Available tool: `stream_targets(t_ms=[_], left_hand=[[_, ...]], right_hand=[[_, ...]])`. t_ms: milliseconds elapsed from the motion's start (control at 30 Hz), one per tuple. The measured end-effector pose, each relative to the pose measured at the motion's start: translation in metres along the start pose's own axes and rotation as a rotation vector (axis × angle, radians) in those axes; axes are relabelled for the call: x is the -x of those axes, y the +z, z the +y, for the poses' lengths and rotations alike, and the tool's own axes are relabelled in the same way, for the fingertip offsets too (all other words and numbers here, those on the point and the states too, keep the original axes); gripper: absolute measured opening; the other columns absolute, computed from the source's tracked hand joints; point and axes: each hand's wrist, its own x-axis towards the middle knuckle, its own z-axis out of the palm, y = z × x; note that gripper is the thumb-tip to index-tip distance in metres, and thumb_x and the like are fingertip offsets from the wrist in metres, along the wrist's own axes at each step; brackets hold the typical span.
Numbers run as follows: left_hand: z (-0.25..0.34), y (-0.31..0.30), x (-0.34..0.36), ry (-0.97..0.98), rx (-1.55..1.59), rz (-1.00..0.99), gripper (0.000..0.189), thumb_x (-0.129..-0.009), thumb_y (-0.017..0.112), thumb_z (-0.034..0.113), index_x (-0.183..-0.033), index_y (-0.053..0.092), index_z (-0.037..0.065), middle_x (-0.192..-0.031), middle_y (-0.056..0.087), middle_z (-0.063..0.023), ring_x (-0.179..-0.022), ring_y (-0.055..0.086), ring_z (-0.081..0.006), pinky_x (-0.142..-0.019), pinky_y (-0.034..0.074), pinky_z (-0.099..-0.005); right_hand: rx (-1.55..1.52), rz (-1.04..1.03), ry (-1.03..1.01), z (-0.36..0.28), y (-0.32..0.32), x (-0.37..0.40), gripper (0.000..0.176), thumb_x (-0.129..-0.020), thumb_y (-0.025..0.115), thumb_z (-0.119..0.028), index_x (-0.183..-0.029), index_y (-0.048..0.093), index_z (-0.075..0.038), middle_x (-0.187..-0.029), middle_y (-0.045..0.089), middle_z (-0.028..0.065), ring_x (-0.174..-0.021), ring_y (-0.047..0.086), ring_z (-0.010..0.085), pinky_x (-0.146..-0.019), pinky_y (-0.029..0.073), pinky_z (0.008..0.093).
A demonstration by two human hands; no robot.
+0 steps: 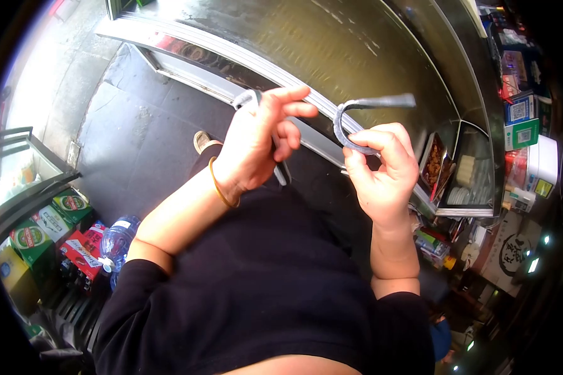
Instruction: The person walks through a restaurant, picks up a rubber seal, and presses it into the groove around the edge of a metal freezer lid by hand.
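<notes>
My left hand [253, 140] has its fingers partly bent around a long grey metal tool [282, 170]. The tool's broad, hooked head shows above the thumb side of the hand, and its narrow end sticks out below the fingers; the palm hides its middle. My right hand [386, 165] pinches a curved grey strip [339, 125] between thumb and fingertips. That strip bends round in an open loop, with a straight end pointing right above the hand. The two hands are apart, in front of my dark shirt.
A metal-framed counter [331, 56] crosses the top. Food trays [435, 164] sit at its right end. Drink boxes [34, 240] and a large water bottle [119, 240] stand at the left. QR-code signs [520, 111] are at far right. My shoe [201, 140] rests on dark floor tiles.
</notes>
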Motion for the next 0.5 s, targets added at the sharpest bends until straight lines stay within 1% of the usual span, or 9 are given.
stream_targets(t_ms=[33,67,100,167,233,300,367,400,500], left_hand=[[0.0,0.008,0.004,-0.031,-0.062,-0.053,0.052,-0.102,0.059,0.039,-0.135,0.056,-0.001,-0.112,0.071,-0.0098,-0.062,0.053,-0.0082,-0.048,0.038,-0.019],[0.002,0.015,0.007,-0.087,-0.14,-0.123,0.053,-0.098,0.067,0.031,-0.137,0.055,-0.003,-0.099,0.07,-0.0088,-0.06,0.052,-0.0078,-0.048,0.038,-0.0193],[0.002,0.018,0.01,-0.159,-0.101,-0.152,0.044,-0.095,0.07,0.021,-0.131,0.058,-0.002,-0.081,0.066,-0.0064,-0.057,0.05,-0.0079,-0.048,0.037,-0.0198],[-0.004,0.017,0.008,-0.153,-0.032,-0.166,0.027,-0.094,0.074,0.019,-0.112,0.068,-0.001,-0.077,0.065,-0.0016,-0.057,0.053,-0.0047,-0.046,0.037,-0.018],[-0.002,0.022,0.008,-0.124,0.024,-0.12,0.021,-0.095,0.073,0.018,-0.106,0.07,0.0,-0.075,0.064,-0.0018,-0.056,0.053,-0.0049,-0.046,0.036,-0.0185],[-0.002,0.025,0.006,-0.09,0.056,-0.103,0.017,-0.096,0.072,0.017,-0.103,0.071,0.002,-0.073,0.063,-0.0019,-0.056,0.053,-0.0052,-0.046,0.035,-0.019],[-0.004,0.022,0.007,-0.059,0.062,-0.115,0.014,-0.096,0.071,0.016,-0.103,0.071,0.003,-0.071,0.063,-0.002,-0.056,0.054,-0.0056,-0.046,0.035,-0.0197],[-0.006,0.021,0.007,-0.043,0.07,-0.129,0.014,-0.096,0.07,0.015,-0.104,0.07,0.004,-0.072,0.062,-0.0026,-0.057,0.053,-0.0064,-0.046,0.035,-0.0206],[-0.011,0.023,0.008,-0.006,0.065,-0.103,0.014,-0.096,0.07,0.014,-0.106,0.07,0.004,-0.071,0.062,-0.003,-0.057,0.052,-0.0068,-0.047,0.035,-0.0203]], right_hand=[[0.027,-0.007,-0.027,0.0,0.0,-0.001,0.027,-0.073,0.075,0.011,-0.095,0.069,-0.003,-0.086,0.061,0.0081,-0.071,0.061,0.0185,-0.063,0.05,0.0283],[0.054,-0.015,-0.054,-0.001,0.001,-0.003,0.027,-0.073,0.076,0.011,-0.095,0.069,-0.003,-0.086,0.061,0.0081,-0.071,0.061,0.019,-0.062,0.05,0.0286],[0.079,-0.022,-0.08,0.0,0.001,-0.004,0.028,-0.072,0.076,0.011,-0.095,0.069,-0.003,-0.086,0.061,0.0081,-0.071,0.061,0.0194,-0.061,0.05,0.029],[0.124,-0.021,-0.139,0.003,0.001,-0.002,0.038,-0.072,0.08,0.007,-0.107,0.069,-0.003,-0.098,0.063,0.0111,-0.074,0.062,0.0195,-0.063,0.052,0.0282],[0.108,0.04,-0.161,-0.004,0.006,-0.005,0.049,-0.072,0.082,0.005,-0.118,0.066,-0.002,-0.106,0.063,0.0135,-0.076,0.063,0.0197,-0.066,0.054,0.0281],[-0.171,0.119,0.002,0.004,0.013,0.003,0.069,-0.075,0.084,0.001,-0.136,0.053,0.001,-0.119,0.061,0.0165,-0.082,0.065,0.0171,-0.075,0.056,0.0277],[-0.38,0.129,0.204,-0.007,0.008,0.005,0.072,-0.077,0.084,0.0,-0.139,0.048,0.002,-0.122,0.06,0.0166,-0.086,0.065,0.0154,-0.078,0.056,0.0276],[-0.462,0.118,0.265,-0.009,0.005,0.004,0.06,-0.083,0.082,-0.003,-0.135,0.053,0.004,-0.116,0.062,0.0138,-0.087,0.064,0.0126,-0.083,0.055,0.027],[-0.563,0.053,0.357,-0.002,0.001,0.007,0.048,-0.087,0.079,-0.004,-0.129,0.057,0.004,-0.107,0.064,0.0099,-0.086,0.063,0.011,-0.083,0.053,0.0254]])
